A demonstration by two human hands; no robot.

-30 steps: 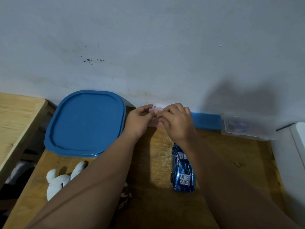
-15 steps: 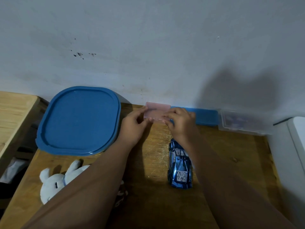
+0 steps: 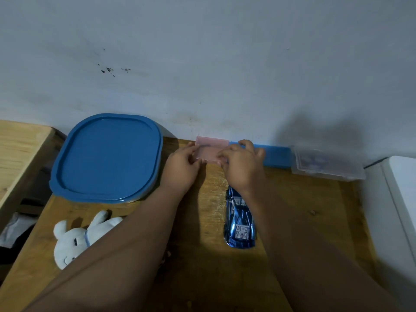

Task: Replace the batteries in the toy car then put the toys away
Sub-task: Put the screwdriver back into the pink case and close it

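Note:
A small translucent pink plastic case (image 3: pixel 210 147) sits at the back of the wooden table (image 3: pixel 202 266) against the wall, its lid raised. My left hand (image 3: pixel 182 167) holds its left end with thumb and fingers. My right hand (image 3: pixel 242 164) holds its right end, fingers curled over the front corner. A shiny blue toy car (image 3: pixel 239 221) lies on the table just below my right wrist, nose toward me. A white plush rabbit (image 3: pixel 76 238) lies at the front left, partly hidden by my left forearm.
A large container with a blue lid (image 3: pixel 105 156) stands at the back left. A long blue box (image 3: pixel 275 155) and a clear plastic box (image 3: pixel 326 164) line the wall to the right. A second wooden surface (image 3: pixel 20 149) lies at far left, a white object (image 3: pixel 403 188) at far right.
The pink case's lid has swung up between my hands. Both hands have shifted slightly apart to the case's ends. The camera view has drifted a little.

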